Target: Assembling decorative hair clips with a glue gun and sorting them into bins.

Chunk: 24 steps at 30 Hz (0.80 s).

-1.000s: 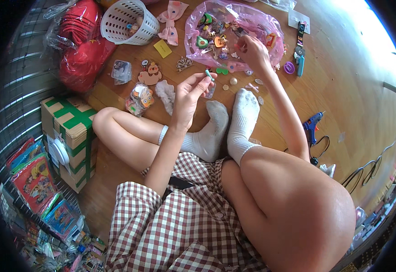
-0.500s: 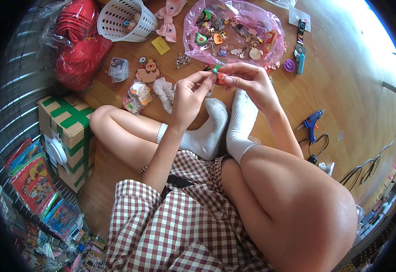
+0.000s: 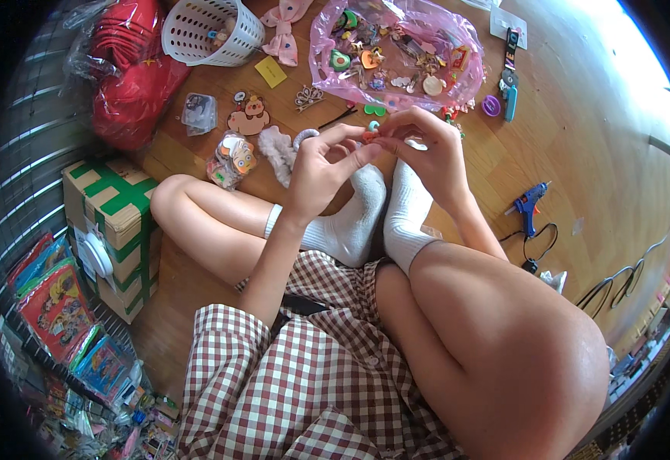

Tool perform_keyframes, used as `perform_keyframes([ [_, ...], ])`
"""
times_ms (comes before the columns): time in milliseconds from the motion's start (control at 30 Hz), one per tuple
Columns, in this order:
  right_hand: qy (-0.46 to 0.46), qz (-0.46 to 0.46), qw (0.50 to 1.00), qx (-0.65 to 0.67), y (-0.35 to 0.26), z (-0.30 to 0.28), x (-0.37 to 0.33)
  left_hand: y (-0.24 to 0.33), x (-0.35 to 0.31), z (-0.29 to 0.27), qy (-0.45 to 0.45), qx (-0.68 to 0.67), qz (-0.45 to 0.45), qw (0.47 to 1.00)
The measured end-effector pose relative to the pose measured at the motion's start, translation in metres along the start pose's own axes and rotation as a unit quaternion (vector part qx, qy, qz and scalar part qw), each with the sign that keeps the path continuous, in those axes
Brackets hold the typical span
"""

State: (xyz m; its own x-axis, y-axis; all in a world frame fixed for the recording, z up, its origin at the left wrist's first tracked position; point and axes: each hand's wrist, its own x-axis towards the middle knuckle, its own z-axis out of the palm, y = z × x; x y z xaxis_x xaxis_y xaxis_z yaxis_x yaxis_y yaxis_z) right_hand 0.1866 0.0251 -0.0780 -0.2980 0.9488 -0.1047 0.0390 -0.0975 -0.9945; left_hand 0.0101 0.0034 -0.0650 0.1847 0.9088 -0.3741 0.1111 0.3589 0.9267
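Note:
Above my feet, a small orange-red trinket [image 3: 371, 137] with a mint-green tip is held between both hands' fingertips; its exact kind is too small to make out. My left hand [image 3: 318, 170] pinches it from the left, thumb and forefinger closed. From the right, my right hand [image 3: 431, 153] closes thumb and fingers on it, hiding part of it. Just beyond lie a green bow-shaped piece [image 3: 375, 110] and a thin black stick [image 3: 338, 116]. Farther back a pink plastic bag [image 3: 321, 80] is spread open, full of small colourful charms.
Left of my hands lie a fluffy grey band [image 3: 275, 150], a bear-shaped cutout [image 3: 249, 119] and a clear box [image 3: 199, 113]. A white basket [image 3: 185, 38] stands behind, with a taped carton [image 3: 120, 201] at left. On the right rests a blue glue gun [image 3: 530, 205] with its cord.
The trinket has turned and sunk slightly, with more of it covered by my fingers. My left thumb has stretched across toward the right hand. The green bow-shaped piece now shows beyond them.

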Motion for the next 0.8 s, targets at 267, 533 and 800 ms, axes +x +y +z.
perform_keyframes([
  [267, 0.076, 0.004, 0.991, 0.113, -0.002, -0.019, -0.013, -0.018, 0.006, -0.006, -0.074, -0.350, -0.006, 0.934],
  [533, 0.026, -0.082, 0.986, -0.143, 0.004, -0.007, -0.004, -0.033, 0.012, 0.015, -0.026, -0.248, -0.040, 0.968],
  [800, 0.063, 0.038, 0.969, 0.235, 0.025, -0.019, -0.022, -0.032, 0.012, 0.026, -0.016, -0.250, -0.049, 0.967],
])
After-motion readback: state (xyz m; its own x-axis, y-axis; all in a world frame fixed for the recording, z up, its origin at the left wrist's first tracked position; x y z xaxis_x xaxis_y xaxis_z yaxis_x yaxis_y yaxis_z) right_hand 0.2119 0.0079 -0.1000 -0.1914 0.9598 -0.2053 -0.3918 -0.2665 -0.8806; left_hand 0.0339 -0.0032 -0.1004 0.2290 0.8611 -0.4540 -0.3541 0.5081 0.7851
